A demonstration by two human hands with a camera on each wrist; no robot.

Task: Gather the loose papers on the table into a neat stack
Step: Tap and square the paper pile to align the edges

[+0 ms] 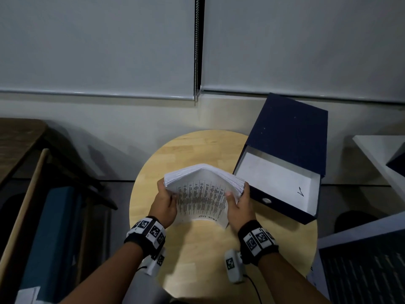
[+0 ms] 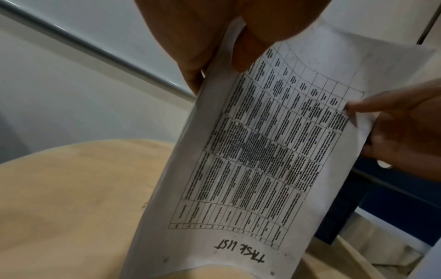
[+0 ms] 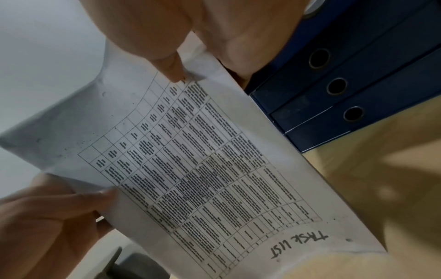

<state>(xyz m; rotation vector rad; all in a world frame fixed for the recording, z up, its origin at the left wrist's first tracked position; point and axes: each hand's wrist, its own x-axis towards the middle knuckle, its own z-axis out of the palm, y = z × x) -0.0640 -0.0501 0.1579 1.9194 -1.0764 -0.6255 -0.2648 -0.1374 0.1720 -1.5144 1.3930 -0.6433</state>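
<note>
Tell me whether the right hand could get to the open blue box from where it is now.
Probably yes, but not freely: the box lies open just to the right of the right hand with nothing between them. That hand, like the left hand, grips the bent stack of papers, so it must let go first.

Matt white paper stack (image 1: 202, 191), printed and slightly smudged. Pale wood table (image 1: 219, 249), smooth. Dark blue box file (image 1: 289, 137), matt, probably cloth-textured card, with metal-ringed holes.
</note>
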